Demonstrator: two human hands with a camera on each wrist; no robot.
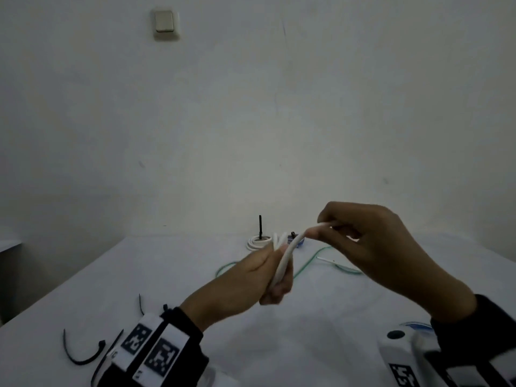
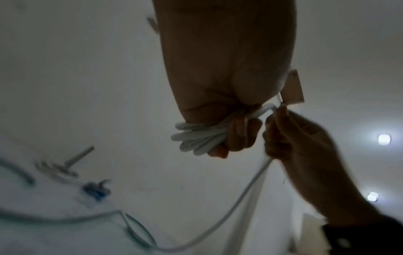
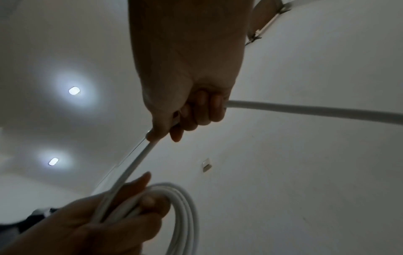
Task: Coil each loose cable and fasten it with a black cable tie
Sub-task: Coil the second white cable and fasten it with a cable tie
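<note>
My left hand [image 1: 272, 275] grips several loops of a white cable [image 1: 283, 265] above the table; the loops [image 2: 196, 138] stick out beside its curled fingers, and the coil [image 3: 183, 207] shows in the right wrist view. My right hand [image 1: 329, 230] holds the free run of the same cable [image 3: 139, 158] just up and right of the left hand, fingers curled round it. The rest of the cable [image 2: 240, 198] trails down to the table. Black cable ties [image 1: 81, 356] lie at the near left, by my left wrist.
A tied white coil with an upright black tie [image 1: 258, 241] sits at the table's far middle, a small blue item [image 2: 96, 189] beside it. A green cable [image 1: 312, 261] lies loose across the white table [image 1: 307, 344]. A light switch [image 1: 164, 22] is on the wall.
</note>
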